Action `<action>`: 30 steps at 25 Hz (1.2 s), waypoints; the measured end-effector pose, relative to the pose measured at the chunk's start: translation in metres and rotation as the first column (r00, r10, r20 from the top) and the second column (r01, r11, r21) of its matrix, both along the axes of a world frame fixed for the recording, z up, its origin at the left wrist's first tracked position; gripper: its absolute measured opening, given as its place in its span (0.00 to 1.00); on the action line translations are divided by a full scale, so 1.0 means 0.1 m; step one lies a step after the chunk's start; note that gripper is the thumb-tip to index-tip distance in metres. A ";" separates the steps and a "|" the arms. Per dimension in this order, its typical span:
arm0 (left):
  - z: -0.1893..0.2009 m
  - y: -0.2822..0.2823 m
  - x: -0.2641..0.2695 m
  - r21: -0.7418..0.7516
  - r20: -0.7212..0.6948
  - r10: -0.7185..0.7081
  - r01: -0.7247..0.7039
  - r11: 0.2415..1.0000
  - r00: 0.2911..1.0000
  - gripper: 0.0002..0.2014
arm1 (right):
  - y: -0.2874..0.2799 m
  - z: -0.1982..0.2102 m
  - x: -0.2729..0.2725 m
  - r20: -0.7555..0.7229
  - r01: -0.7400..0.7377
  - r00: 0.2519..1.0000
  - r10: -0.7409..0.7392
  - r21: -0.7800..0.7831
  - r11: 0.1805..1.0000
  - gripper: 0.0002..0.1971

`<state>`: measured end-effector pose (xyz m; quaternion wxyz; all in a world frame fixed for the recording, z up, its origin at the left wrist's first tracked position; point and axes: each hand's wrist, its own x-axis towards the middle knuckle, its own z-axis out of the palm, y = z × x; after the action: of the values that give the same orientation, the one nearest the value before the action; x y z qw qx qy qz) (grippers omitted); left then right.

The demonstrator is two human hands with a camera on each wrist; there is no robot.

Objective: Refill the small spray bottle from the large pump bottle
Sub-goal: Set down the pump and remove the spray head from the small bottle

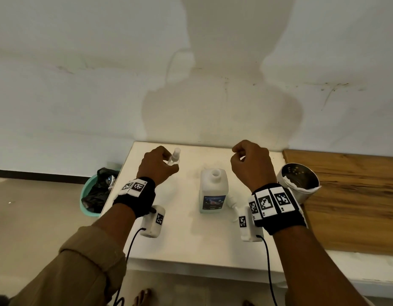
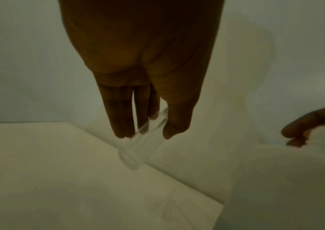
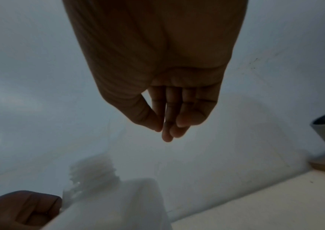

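Large pump bottle (image 1: 214, 191) stands upright mid-table, white and square-bodied, with a blue picture label low on its near face. Its pump head is off: the threaded neck (image 3: 94, 169) is bare and the mouth open. A white pump piece (image 1: 232, 202) lies on the table touching or just beside the bottle's right side, mostly hidden behind the right wrist camera, so I can't make out more than that.

Small spray bottle (image 1: 174, 156) is left of the large bottle and further back, near the table's far edge. Clear plastic, slim cylinder, sprayer top with cap on. In the left wrist view it (image 2: 143, 140) reads as tilted, base toward the tabletop; can't tell whether the base touches the table.

Left hand (image 1: 157, 165) pinches the spray bottle's body between thumb and fingers (image 2: 122, 118), fingers fairly straight along it, thumb on the opposite side.

Right hand (image 1: 252, 164) hovers right of and beyond the large bottle's neck, apart from it. Fingers loosely curled, thumb tip against the fingertips (image 3: 167, 137), nothing visible between them.

White table (image 1: 191, 244) carries both bottles. To the large bottle's right: a metal cup (image 1: 298, 182) on a wooden board (image 1: 357, 206). To its left, off the table on the floor: a teal basin (image 1: 86, 195) with a black bag in it.
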<state>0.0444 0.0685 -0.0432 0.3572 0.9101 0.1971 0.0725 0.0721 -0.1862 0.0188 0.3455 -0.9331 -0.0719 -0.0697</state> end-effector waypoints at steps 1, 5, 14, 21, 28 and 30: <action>0.07 0.01 -0.05 0.003 0.013 -0.020 0.020 1.000 1.000 0.14 | 0.04 0.06 -0.03 0.042 -0.043 0.998 0.043 0.007 0.999 0.10; 0.30 -0.08 -0.29 0.022 0.028 -0.119 0.118 0.993 0.993 0.14 | 0.24 0.24 -0.20 0.152 -0.287 0.950 0.274 0.065 0.956 0.06; 0.51 -0.16 -0.54 0.001 0.080 -0.243 0.244 0.970 0.967 0.15 | 0.66 0.17 -0.47 0.037 -0.473 0.879 0.476 -0.053 0.879 0.20; 0.58 -0.14 -0.57 0.053 -0.029 -0.366 0.367 0.929 0.930 0.16 | 0.80 0.00 -0.55 0.050 -0.361 0.930 0.363 -0.045 0.932 0.11; 0.65 -0.15 -0.60 0.070 -0.040 -0.453 0.455 0.888 0.890 0.16 | 0.82 -0.04 -0.62 0.054 -0.305 0.950 0.309 -0.077 0.949 0.09; 0.65 -0.16 -0.59 0.104 -0.055 -0.459 0.463 0.881 0.887 0.15 | 0.82 -0.06 -0.63 0.049 -0.312 0.948 0.315 -0.066 0.948 0.08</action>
<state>-0.0145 0.0523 0.0220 0.3089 0.9506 -0.0242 -0.0164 0.0087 -0.1046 0.0131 0.3228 -0.9169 -0.2315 -0.0391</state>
